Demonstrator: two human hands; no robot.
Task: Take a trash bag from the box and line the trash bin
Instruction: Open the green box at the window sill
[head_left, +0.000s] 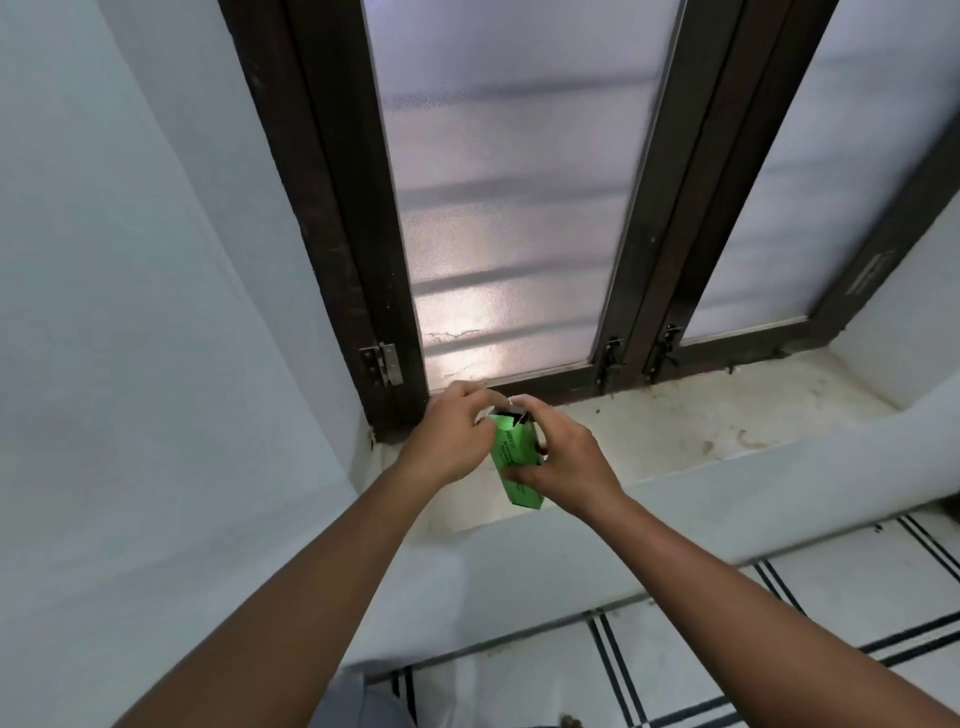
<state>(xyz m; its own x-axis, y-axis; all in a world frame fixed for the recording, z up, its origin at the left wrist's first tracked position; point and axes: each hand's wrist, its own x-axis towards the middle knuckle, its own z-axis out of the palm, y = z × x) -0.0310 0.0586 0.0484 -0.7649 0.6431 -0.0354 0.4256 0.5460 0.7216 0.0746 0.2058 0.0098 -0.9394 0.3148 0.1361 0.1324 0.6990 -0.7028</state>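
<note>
A green trash-bag box (514, 452) is held upright over the window sill (675, 421), its top flap open and dark inside. My right hand (561, 457) grips the box around its right side and lower half. My left hand (457, 436) is at the box's upper left, fingers curled at the open top flap, where a bit of white shows. No trash bag and no trash bin are in view.
A dark-framed window with frosted panes (509, 208) stands directly behind the sill, with latches (613, 358) at its base. White walls close in on the left and right. Below the sill lies a white tiled floor with black lines (779, 623).
</note>
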